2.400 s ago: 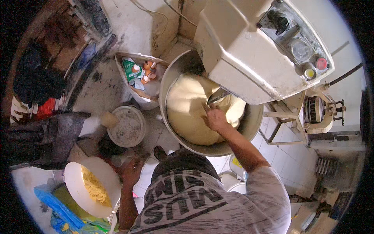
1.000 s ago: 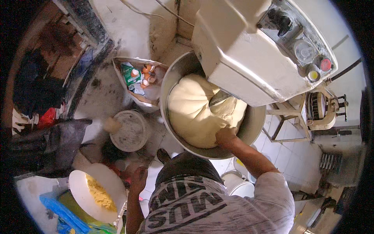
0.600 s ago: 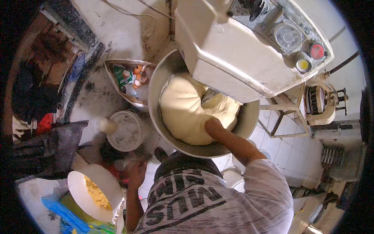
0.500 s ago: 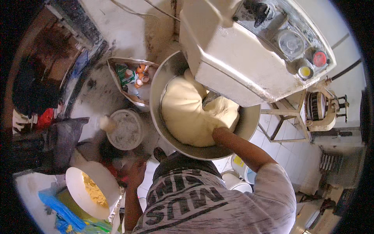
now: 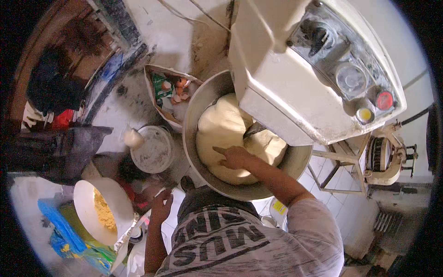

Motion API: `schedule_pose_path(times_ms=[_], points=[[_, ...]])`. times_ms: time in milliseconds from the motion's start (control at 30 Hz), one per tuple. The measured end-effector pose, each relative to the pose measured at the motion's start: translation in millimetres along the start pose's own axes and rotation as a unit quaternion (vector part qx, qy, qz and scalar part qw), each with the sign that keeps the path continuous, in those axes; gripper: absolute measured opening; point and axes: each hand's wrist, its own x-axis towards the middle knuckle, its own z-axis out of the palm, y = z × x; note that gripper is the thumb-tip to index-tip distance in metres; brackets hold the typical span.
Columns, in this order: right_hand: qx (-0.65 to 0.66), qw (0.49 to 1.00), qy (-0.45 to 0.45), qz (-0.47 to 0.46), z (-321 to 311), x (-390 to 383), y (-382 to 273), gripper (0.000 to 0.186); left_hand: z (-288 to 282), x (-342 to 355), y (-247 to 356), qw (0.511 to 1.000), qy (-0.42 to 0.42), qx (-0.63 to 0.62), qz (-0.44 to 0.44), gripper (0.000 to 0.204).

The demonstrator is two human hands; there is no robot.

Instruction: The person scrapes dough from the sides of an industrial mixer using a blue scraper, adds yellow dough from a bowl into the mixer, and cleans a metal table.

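Observation:
A large mass of pale dough (image 5: 220, 123) fills much of the round metal mixing bowl (image 5: 190, 138), with a dark metal tool partly sunk in it under the mixer head. My right hand (image 5: 236, 158) lies over the near part of the dough. Its index finger is stretched out to the left and it holds nothing; whether it presses in, I cannot tell. My left hand (image 5: 161, 205) hangs at my left side with loosely bent fingers, thumb and finger apart, nothing visible in it. Nearest to it are a round lidded tub and a white bucket.
The white mixer head (image 5: 286, 92) overhangs the bowl's far right. An open bag (image 5: 159, 104) with eggshells stands left of the bowl. The lidded tub (image 5: 154, 154) and the white bucket (image 5: 87, 198) holding yellow crumbly stuff are at left. A metal stand (image 5: 344, 187) stands at right.
My right hand has come up out of the dough's near side and moved left across its top. My left hand stays low at my side. The whole view has shifted slightly.

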Motion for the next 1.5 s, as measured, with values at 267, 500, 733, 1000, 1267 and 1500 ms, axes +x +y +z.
schedule_pose_path(times_ms=[267,500,733,1000,1267,1500], points=[[-0.147,0.977,-0.098,0.121,-16,39,-36,0.065,-8,-7,18,0.999,0.016,-0.012,0.035,0.033],[-0.201,0.963,0.067,0.167,15,44,-8,0.065,-37,20,22,0.991,-0.082,0.038,0.095,0.029],[-0.13,0.947,0.178,0.234,44,14,-1,0.06,-50,84,1,0.959,-0.088,-0.062,0.262,0.024],[-0.067,0.841,0.411,0.345,115,-92,-96,0.061,-38,107,37,0.922,-0.162,-0.084,0.341,0.021],[0.019,0.845,0.265,0.464,247,-205,-132,0.06,30,21,33,0.848,-0.311,0.118,0.412,0.018],[0.261,0.464,0.586,0.611,560,-379,-256,0.055,140,-145,49,0.679,-0.439,0.167,0.564,0.018]])
